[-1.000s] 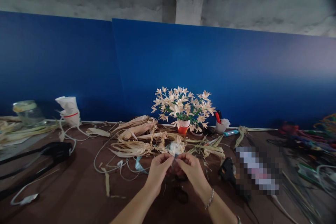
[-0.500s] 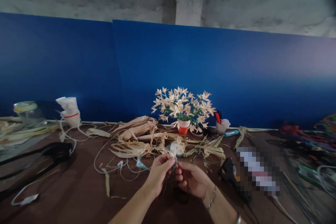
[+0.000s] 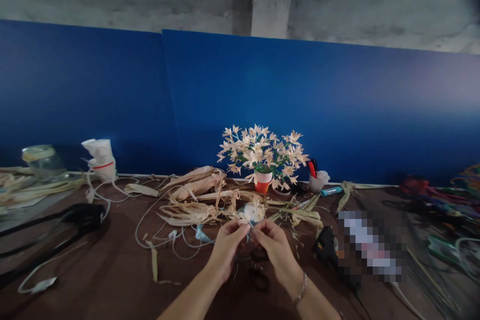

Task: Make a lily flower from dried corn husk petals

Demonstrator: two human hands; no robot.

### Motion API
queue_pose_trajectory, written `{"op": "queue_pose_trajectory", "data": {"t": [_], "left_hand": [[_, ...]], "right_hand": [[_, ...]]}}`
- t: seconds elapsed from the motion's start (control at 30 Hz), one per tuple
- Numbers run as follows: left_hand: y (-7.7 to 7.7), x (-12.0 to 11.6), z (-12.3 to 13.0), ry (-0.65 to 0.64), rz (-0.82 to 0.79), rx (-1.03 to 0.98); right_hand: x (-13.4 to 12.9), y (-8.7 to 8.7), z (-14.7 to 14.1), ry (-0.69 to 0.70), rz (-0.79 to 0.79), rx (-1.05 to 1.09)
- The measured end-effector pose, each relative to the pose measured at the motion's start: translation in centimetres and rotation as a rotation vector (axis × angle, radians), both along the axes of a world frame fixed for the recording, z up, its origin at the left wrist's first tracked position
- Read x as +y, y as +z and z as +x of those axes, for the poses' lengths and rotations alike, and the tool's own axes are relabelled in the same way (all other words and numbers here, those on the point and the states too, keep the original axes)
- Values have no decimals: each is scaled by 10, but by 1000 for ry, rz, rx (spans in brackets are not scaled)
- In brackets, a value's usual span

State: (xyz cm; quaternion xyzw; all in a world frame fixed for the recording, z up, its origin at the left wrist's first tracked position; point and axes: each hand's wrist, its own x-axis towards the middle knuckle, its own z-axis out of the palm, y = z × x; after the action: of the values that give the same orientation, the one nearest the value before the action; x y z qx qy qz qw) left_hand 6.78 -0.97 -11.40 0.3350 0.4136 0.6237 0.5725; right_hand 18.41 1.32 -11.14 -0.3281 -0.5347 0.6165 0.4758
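Observation:
My left hand (image 3: 227, 245) and my right hand (image 3: 275, 250) meet at mid-table, their fingertips pinching a thin stem (image 3: 249, 228) under a small pale husk flower (image 3: 252, 212). The fingers hide most of the stem. Just beyond my hands lies a heap of dried corn husk strips (image 3: 195, 200). Dark ring-shaped handles, possibly of scissors (image 3: 259, 280), lie on the brown table (image 3: 112, 255) below my wrists. A black hot glue gun (image 3: 326, 247) sits to the right of my right hand.
A bouquet of husk flowers in an orange-and-white cup (image 3: 263, 181) stands against a blue board (image 3: 262, 85). White cords (image 3: 157, 225) trail left of my hands. A glass jar (image 3: 43, 162), black straps (image 3: 82, 215), and a pixelated object (image 3: 371, 245) also lie about.
My right hand, lower and farther from the left half a second ago, has come back up against it. The fingertips of both hands are close together again.

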Motion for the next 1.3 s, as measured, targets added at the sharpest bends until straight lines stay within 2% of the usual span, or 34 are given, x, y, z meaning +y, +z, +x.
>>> {"op": "queue_pose_trajectory", "data": {"t": [0.17,0.4,0.47,0.53,0.7,0.77,0.83,0.97,1.1,1.3], "left_hand": [[1,-5,8,27,-1,-127],[-1,-5,10,46,13,-136],[1,-5,10,68,7,-105],[3,-5,9,91,9,-63],[8,-5,4,77,19,56],[8,-5,2,47,18,67],[8,-5,1,11,24,63],[9,-4,-1,-26,18,47],[8,-3,-3,-51,-39,29],[5,-2,-4,-61,-8,-11]], "right_hand": [[-3,-3,-3,-193,285,-243],[-10,1,-4,-312,427,-385],[-10,0,-5,-301,392,-360],[-8,0,-6,-234,292,-284],[-2,-1,0,136,-188,61],[0,-1,4,247,-318,157],[2,0,8,303,-397,189],[4,-1,12,327,-472,213],[4,0,12,288,-421,225],[1,4,11,265,-394,230]]}}
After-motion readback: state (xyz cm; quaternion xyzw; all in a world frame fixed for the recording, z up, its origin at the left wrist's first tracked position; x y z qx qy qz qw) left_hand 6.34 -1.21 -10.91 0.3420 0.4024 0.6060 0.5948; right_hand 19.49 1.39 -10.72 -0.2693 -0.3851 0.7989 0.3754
